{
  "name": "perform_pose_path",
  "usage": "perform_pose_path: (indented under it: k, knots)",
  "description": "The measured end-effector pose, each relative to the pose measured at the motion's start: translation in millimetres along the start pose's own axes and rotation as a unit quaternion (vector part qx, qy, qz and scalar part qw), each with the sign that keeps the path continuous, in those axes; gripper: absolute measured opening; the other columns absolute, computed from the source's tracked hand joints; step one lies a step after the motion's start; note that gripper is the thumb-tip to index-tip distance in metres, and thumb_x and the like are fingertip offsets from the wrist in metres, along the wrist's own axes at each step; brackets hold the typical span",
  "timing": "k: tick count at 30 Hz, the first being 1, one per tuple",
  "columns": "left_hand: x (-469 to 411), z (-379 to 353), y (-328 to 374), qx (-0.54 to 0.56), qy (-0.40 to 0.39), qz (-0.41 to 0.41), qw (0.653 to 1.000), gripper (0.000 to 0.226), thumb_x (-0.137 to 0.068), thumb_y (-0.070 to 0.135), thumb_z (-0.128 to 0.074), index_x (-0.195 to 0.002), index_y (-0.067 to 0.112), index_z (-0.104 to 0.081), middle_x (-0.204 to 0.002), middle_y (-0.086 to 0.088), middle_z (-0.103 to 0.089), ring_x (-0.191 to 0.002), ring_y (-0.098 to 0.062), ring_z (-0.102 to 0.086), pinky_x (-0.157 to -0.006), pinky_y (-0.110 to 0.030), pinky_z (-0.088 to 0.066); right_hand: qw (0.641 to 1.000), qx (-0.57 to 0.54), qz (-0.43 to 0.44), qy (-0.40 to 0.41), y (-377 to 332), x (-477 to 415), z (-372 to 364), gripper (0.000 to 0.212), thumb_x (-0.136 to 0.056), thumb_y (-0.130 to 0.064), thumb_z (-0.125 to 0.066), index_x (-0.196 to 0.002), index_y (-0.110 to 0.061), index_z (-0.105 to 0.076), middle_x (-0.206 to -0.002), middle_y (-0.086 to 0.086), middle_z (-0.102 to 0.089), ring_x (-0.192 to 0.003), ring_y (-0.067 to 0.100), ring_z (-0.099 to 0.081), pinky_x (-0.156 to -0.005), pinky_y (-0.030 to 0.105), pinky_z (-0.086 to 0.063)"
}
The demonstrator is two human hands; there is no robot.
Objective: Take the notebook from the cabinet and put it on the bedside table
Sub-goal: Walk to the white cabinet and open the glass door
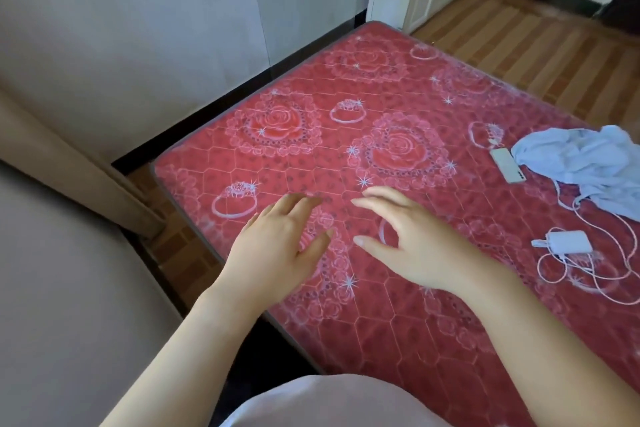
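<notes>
Above red mattress (398, 156), two empty hands

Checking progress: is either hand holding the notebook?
No, the left hand and right hand hover open and empty above the red mattress.

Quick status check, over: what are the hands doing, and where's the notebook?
Left hand and right hand both open, empty, above the red mattress. No notebook in view. Charger, cable and cloth lie off right.

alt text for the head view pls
Two empty hands, left hand and right hand, held open over a red rose-patterned mattress. At its right lie a white charger with cable, a remote and a pale blue cloth; no notebook shows.
</notes>
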State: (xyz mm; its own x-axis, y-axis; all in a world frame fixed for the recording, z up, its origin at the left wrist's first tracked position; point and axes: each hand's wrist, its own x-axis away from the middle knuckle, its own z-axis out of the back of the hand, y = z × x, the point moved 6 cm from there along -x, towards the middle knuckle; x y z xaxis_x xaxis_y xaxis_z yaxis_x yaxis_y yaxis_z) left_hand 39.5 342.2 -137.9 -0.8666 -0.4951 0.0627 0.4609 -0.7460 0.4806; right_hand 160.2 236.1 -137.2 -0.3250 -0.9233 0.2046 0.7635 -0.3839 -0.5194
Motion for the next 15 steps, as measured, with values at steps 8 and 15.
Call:
perform_pose_path:
  k: [8,15]
  knots:
    - [-80,47,-99,0.014,-0.049,-0.064,0.997,0.048,-0.090,0.050,-0.041,-0.133,0.029,-0.040,-0.138,0.010,-0.042,-0.118,-0.016,-0.049,-0.091,-0.037,-0.045,0.997,-0.001,-0.049,0.054,-55,-119,1,0.049,-0.089,-0.047,-0.047,-0.135,-0.032,-0.037,-0.142,-0.018,-0.031,-0.125,0.006,-0.038,-0.091,0.022,-0.033]
    - [-128,106,-182,-0.029,-0.088,-0.091,0.992,0.048,-0.089,0.050,-0.038,-0.133,0.029,-0.040,-0.138,0.008,-0.043,-0.123,-0.018,-0.045,-0.098,-0.039,-0.041,0.992,-0.039,-0.104,0.059,-105,-193,4,0.047,-0.090,-0.044,-0.048,-0.134,-0.031,-0.039,-0.138,-0.016,-0.038,-0.123,0.009,-0.043,-0.097,0.027,-0.037]
